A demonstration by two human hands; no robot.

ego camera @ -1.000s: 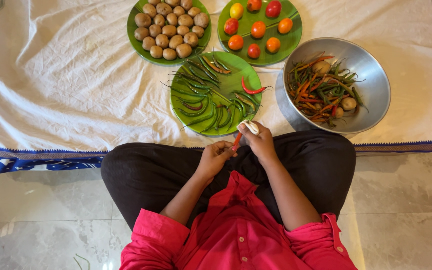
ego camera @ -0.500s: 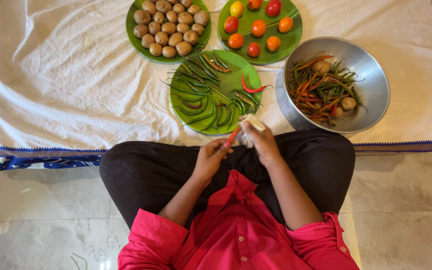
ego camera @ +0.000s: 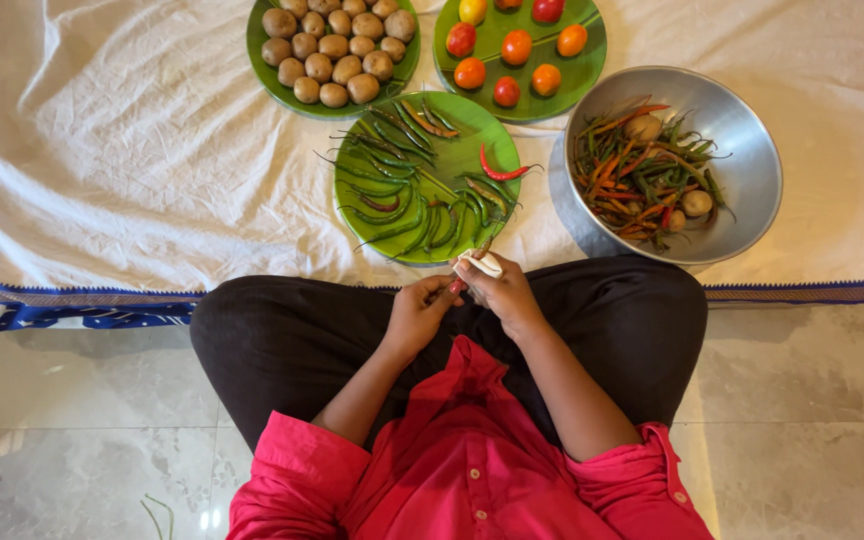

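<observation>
I sit cross-legged in dark trousers and a red shirt. My left hand [ego camera: 417,312] pinches the lower end of a red chili [ego camera: 458,286] over my lap. My right hand [ego camera: 500,290] holds a small white cloth [ego camera: 482,263] wrapped around the chili's upper part. Just beyond my hands lies a green plate [ego camera: 472,140] with many green chilies and one red chili [ego camera: 500,172]. To its right stands a steel bowl [ego camera: 752,170] with mixed red and green chilies and a few small potatoes.
A green plate of small potatoes [ego camera: 327,50] and a green plate of tomatoes [ego camera: 517,45] lie further off on a white sheet [ego camera: 122,150] with a blue border. Polished marble floor [ego camera: 812,400] surrounds me.
My hands have drawn closer to my body, and the cloth in my right hand has slid down over the chili, so less red shows. The view shifted slightly.
</observation>
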